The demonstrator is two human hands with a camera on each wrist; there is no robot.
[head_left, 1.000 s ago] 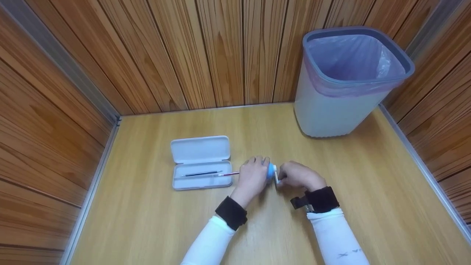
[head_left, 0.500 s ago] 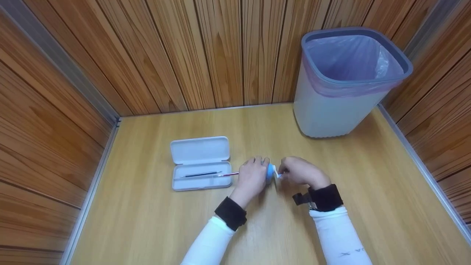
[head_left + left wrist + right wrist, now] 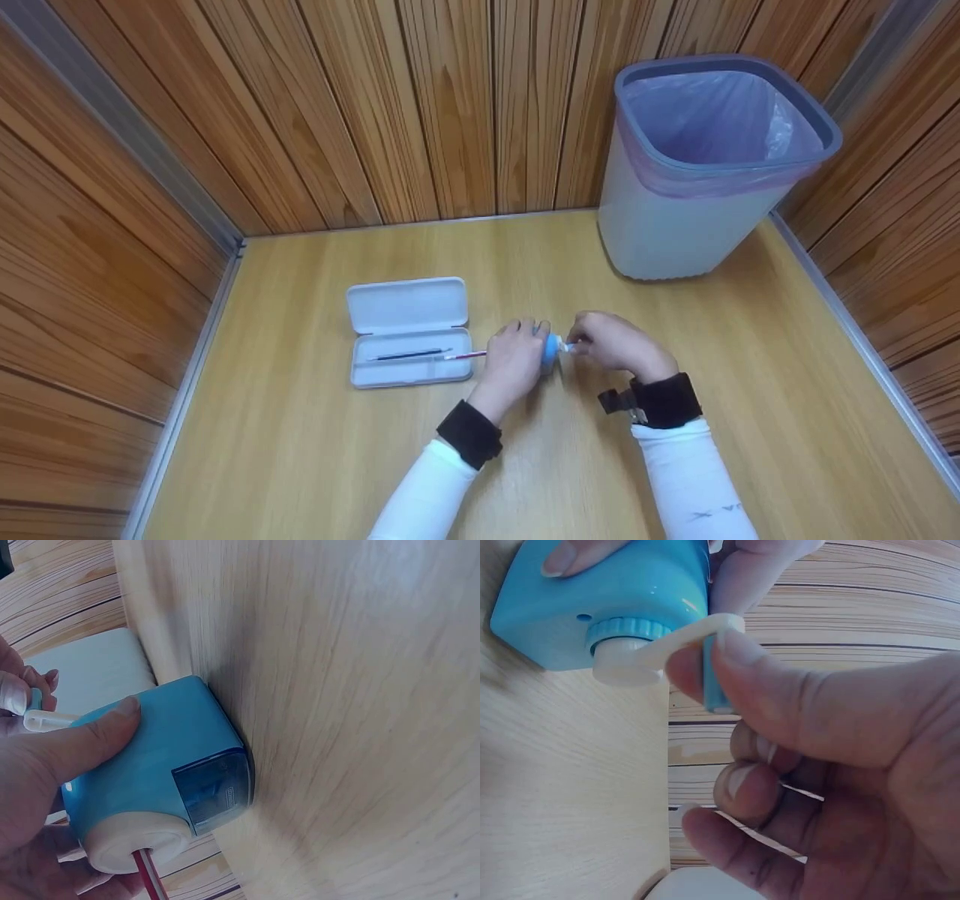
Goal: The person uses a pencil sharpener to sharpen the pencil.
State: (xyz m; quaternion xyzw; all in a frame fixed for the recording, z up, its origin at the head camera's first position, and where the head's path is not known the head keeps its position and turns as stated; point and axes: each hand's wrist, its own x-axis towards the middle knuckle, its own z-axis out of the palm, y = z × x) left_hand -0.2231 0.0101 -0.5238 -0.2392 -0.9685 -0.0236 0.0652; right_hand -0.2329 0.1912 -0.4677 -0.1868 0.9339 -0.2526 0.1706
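Observation:
A blue crank pencil sharpener [image 3: 161, 727] lies on the table, with my left hand [image 3: 514, 356] gripping its body, thumb across one side. Out of its round cream end sticks a red-and-white striped pencil [image 3: 150, 874], whose other end reaches over the pencil case in the head view. At the opposite end my right hand [image 3: 615, 345] pinches the blue knob [image 3: 716, 679] of the white crank arm [image 3: 679, 643] between thumb and index finger, the other fingers loosely bent. The pencil's tip is hidden inside the sharpener. A dark see-through shavings drawer [image 3: 216, 789] shows on the sharpener's side.
A light grey pencil case [image 3: 407, 306] lies open to the left, holding a dark pencil [image 3: 409, 354]. A white waste bin [image 3: 667, 232] with a grey rim and pinkish liner stands at the back right. Wood-panelled walls [image 3: 450, 112] border the table [image 3: 300, 450].
My right hand has moved away from my body and slightly right, swinging the crank round with it. My left hand, the sharpener and the pencil case look unmoved.

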